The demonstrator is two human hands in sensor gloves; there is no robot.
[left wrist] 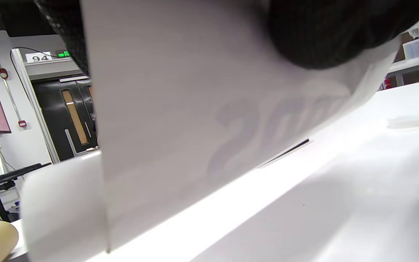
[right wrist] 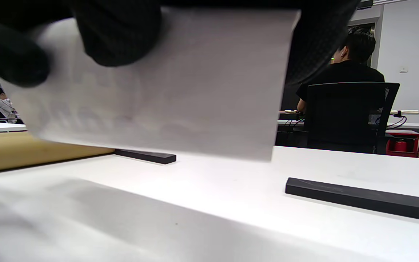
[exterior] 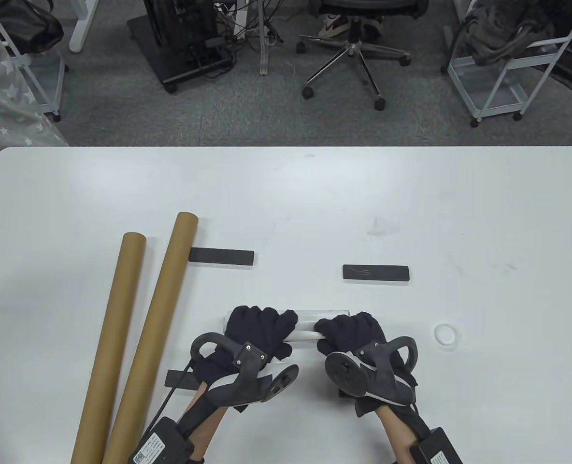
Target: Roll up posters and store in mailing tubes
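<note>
Both gloved hands covered most of the rolled poster (exterior: 310,325), leaving bare only its middle and ends. The two cardboard tubes (exterior: 147,338) ran off the bottom edge. A black bar (exterior: 179,380) lay partly hidden under the left hand (exterior: 252,333). Faint print on the poster was unreadable in both wrist views.

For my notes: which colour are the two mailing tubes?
Brown mailing tubes, clearest in table view.

the table view looked steeply down on the white bench (exterior: 315,203), office floor beyond its far edge. both wrist views sat low, just above the bench, very near the rolled poster (left wrist: 195,120), which filled most of each. the right wrist view shared the black bar (right wrist: 362,200) and cardboard tube (right wrist: 20,151) with the table view.
</note>
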